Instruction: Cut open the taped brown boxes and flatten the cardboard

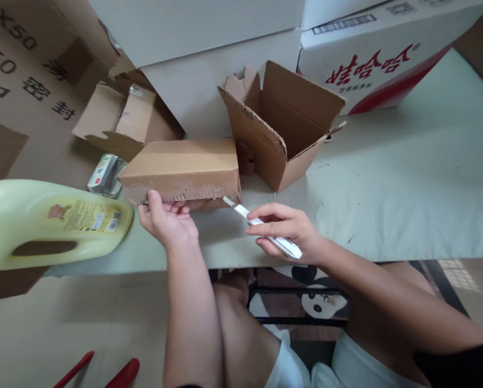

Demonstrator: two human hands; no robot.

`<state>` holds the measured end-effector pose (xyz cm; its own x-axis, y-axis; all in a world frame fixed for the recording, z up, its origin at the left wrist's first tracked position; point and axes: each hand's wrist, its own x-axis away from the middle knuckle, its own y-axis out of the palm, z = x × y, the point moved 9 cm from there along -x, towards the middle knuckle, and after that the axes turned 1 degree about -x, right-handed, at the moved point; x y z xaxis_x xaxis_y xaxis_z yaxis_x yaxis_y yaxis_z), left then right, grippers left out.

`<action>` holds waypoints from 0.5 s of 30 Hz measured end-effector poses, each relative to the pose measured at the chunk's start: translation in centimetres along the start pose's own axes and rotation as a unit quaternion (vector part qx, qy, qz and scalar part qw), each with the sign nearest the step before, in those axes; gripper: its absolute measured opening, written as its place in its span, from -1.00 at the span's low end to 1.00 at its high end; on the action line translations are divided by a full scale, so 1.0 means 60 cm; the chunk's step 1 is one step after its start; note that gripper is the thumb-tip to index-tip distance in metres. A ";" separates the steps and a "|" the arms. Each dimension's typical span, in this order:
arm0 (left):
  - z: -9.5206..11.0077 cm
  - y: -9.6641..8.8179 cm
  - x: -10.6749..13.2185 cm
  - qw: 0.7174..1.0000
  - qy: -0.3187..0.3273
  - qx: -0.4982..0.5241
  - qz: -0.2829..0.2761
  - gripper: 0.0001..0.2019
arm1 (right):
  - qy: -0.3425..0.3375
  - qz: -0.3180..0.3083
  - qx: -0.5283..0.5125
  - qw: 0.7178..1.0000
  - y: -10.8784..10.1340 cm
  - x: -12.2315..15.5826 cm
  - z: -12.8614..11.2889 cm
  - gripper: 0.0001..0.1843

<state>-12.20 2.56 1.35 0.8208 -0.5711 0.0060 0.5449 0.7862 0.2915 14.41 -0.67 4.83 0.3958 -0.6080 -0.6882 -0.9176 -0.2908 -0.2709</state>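
Observation:
A closed brown cardboard box (185, 158) lies on the pale green cloth, its near edge tilted up. My left hand (166, 218) grips that box by its lower front edge, thumb on the front face and fingers under it. Between the fingers and thumb of my right hand (284, 231) is a white utility knife (271, 233) with its blade out. The blade tip is close to the right end of the box's front edge; whether it touches I cannot tell. Ragged marks run along that edge.
An open cardboard box (282, 124) stands just right of the held box. Torn cardboard (124, 116), a clear packet (106, 175) and a yellow jug (55, 223) are on the left. White cartons (358, 64) stand behind. The cloth-covered table (407, 183) extends right.

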 end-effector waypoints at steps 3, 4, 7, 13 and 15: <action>-0.001 0.002 0.001 1.000 -0.005 0.010 -0.001 -0.62 | -0.010 -0.003 0.025 1.000 0.008 0.006 0.002 -0.79; -0.002 0.002 0.001 1.000 -0.008 0.013 -0.001 -0.61 | -0.010 -0.006 0.033 0.999 0.010 0.007 0.003 -0.79; -0.006 0.000 -0.001 1.000 -0.018 0.021 -0.002 -0.61 | 0.004 -0.035 0.041 0.999 0.018 0.012 0.007 -0.77; -0.020 -0.006 -0.007 0.999 -0.047 0.020 -0.007 -0.64 | 0.033 -0.074 0.012 0.997 0.035 0.025 0.015 -0.72; -0.021 -0.004 -0.006 0.998 -0.053 0.024 -0.014 -0.63 | 0.042 -0.070 0.004 0.997 0.040 0.028 0.019 -0.72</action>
<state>-12.41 2.89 0.07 0.7812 -0.6166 0.0981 0.5563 0.7587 0.3388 12.82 -1.57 2.25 0.5205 -0.6214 -0.5856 -0.8538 -0.3713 -0.3648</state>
